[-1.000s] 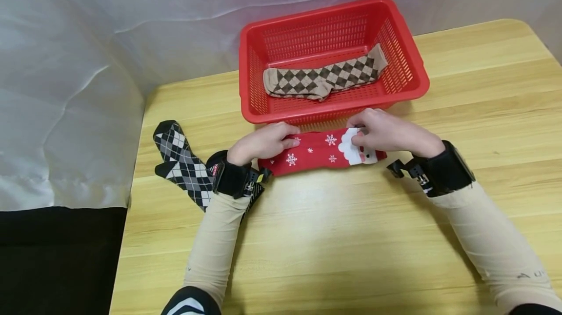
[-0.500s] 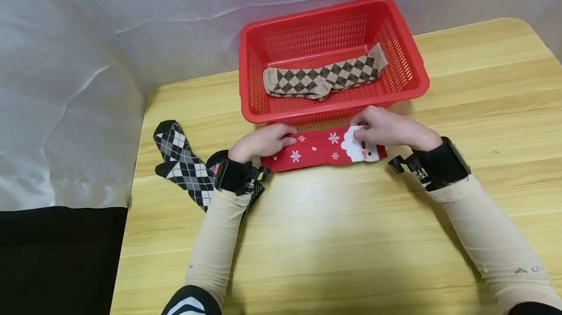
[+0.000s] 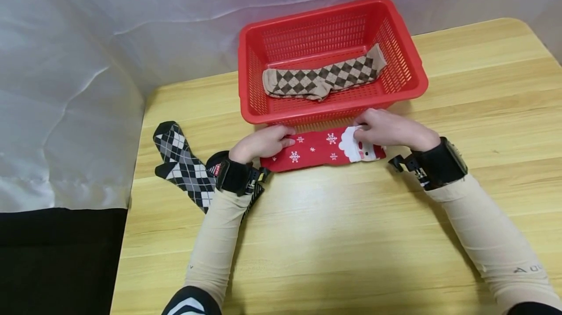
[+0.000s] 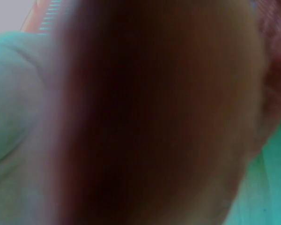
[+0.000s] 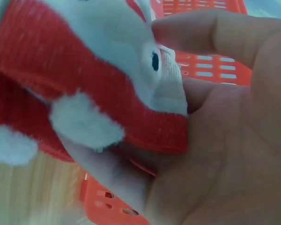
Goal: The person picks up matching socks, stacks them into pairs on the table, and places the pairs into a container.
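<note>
The head camera looks from above six o'clock, forward and down across the table [image 3: 333,246], basket [image 3: 316,111] toward one. The left wrist's view is so near that the left hand [image 4: 159,112] blurs its middle. The right's, close against the right hand [image 5: 225,145], shares red sock [image 5: 100,79] and basket with the head's.

I see two beige sleeves [image 3: 216,244] — dark lettering [image 3: 528,269] on the right one — plus black wristbands [image 3: 442,165] with small black brackets [image 3: 408,165], and black cuffs [image 3: 193,300], the left white-striped.
</note>
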### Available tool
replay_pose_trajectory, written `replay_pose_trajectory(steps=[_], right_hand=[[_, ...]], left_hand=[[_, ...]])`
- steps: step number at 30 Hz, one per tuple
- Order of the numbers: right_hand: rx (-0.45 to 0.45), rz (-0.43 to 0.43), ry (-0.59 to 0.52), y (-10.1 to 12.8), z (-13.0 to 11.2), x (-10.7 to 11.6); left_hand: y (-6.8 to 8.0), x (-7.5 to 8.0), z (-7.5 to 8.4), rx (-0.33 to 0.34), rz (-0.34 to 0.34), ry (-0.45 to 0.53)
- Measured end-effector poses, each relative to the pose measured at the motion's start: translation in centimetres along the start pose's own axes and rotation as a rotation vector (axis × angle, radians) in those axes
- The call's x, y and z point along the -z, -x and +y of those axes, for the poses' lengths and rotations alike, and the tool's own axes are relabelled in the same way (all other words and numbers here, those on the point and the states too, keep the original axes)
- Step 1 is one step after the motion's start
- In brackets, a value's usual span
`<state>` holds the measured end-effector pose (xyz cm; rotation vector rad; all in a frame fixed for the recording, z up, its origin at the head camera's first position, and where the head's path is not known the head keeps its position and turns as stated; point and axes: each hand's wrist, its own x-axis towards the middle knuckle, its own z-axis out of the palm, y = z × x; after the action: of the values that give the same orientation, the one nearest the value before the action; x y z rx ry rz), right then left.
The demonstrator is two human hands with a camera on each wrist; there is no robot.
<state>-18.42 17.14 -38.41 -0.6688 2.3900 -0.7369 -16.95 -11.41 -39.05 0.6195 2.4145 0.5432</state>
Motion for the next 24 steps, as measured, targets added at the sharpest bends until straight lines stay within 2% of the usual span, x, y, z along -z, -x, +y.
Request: replay_pose_trajectory(steps=[15, 24], right_hand=[[-0.023, -0.044, 0.044, -0.3, 0.7, -0.1], [-0.031, -0.047, 0.024, -0.3, 1.4, 0.0]], left_hand=[[-0.2, -0.2, 0.0, 0.019, 0.014, -0.007], [0.0, -0.2, 0.1, 0.09, 0.046, -0.046]])
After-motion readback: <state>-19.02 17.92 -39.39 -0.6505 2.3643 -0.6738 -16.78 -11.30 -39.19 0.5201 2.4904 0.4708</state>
